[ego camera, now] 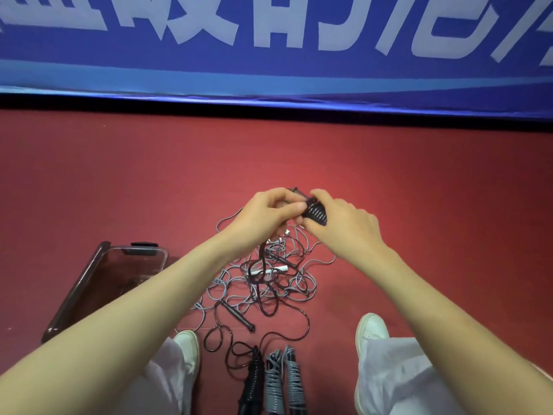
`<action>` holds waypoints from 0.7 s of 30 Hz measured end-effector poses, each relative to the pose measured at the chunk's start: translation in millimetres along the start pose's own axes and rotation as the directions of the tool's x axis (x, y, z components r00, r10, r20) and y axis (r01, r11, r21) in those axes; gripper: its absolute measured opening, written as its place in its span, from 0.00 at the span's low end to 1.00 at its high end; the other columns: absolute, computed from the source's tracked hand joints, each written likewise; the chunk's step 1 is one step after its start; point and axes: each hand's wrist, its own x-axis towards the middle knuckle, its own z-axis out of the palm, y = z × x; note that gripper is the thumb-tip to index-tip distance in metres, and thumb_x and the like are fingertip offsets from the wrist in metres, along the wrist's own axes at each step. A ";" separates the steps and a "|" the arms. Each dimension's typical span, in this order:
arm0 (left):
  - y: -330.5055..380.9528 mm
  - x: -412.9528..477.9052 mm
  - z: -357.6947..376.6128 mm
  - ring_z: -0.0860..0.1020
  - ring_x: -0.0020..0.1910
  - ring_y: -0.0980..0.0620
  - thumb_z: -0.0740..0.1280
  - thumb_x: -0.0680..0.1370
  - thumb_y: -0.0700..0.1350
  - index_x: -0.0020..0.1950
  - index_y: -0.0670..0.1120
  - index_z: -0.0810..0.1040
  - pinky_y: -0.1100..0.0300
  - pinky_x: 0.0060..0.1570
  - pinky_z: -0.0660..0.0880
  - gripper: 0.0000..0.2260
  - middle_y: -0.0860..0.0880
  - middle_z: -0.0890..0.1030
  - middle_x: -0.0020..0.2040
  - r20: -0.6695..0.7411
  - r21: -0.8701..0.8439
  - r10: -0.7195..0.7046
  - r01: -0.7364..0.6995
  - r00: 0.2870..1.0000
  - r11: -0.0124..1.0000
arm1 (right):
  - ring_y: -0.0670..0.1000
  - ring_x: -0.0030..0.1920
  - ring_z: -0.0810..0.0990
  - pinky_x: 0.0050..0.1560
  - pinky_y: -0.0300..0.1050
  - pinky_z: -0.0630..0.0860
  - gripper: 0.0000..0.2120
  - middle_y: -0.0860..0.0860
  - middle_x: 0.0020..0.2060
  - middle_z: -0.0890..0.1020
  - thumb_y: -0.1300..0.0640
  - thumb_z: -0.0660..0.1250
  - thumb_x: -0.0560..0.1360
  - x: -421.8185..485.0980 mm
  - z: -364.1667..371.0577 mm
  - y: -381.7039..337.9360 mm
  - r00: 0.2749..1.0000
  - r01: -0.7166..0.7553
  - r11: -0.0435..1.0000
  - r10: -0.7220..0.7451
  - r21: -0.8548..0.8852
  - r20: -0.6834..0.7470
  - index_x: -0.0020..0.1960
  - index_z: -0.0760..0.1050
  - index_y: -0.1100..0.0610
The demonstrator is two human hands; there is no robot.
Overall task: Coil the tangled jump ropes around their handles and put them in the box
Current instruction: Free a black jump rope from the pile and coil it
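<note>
One black coiled rope (316, 213) pinched between left hand (263, 218), right hand (344, 224), over tangle (269, 283)

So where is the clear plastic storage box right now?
The clear plastic box sits lower left in the head view, on the red floor, just left of the tangle of grey and black jump ropes.
</note>
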 end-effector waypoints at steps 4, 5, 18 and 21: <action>8.4 -2.1 3.2 0.60 0.22 0.59 0.63 0.81 0.47 0.48 0.42 0.76 0.69 0.21 0.57 0.09 0.52 0.72 0.30 0.154 -0.299 -0.173 0.212 0.973 0.930 | 0.60 0.56 0.77 0.46 0.50 0.69 0.24 0.50 0.56 0.75 0.40 0.62 0.76 5.5 -12.0 8.6 0.961 0.048 0.989 -0.007 0.142 -0.277 0.70 0.63 0.43; 9.8 -1.3 1.1 0.60 0.23 0.59 0.62 0.81 0.47 0.48 0.42 0.78 0.68 0.22 0.57 0.10 0.52 0.71 0.30 0.179 -0.286 -0.162 0.209 0.970 0.935 | 0.59 0.55 0.77 0.45 0.50 0.68 0.24 0.49 0.55 0.75 0.40 0.62 0.76 4.8 -13.9 9.0 0.954 0.059 0.983 -0.003 0.174 -0.301 0.69 0.63 0.42; 10.9 12.8 -27.3 0.66 0.30 0.58 0.69 0.71 0.47 0.51 0.38 0.81 0.65 0.35 0.62 0.15 0.52 0.75 0.33 0.054 -0.232 -0.030 0.042 0.998 0.972 | 0.48 0.40 0.79 0.46 0.48 0.76 0.19 0.42 0.40 0.79 0.42 0.73 0.69 15.3 -19.9 6.6 0.965 0.227 0.709 -0.068 0.668 -0.255 0.57 0.72 0.39; 10.6 11.5 -28.5 0.68 0.30 0.58 0.70 0.70 0.46 0.51 0.42 0.80 0.65 0.36 0.64 0.12 0.52 0.76 0.33 0.065 -0.198 0.032 -0.019 0.997 0.980 | 0.49 0.33 0.78 0.39 0.46 0.74 0.16 0.47 0.35 0.79 0.42 0.74 0.68 14.9 -23.1 9.4 0.974 0.218 0.567 -0.176 0.794 -0.142 0.53 0.75 0.41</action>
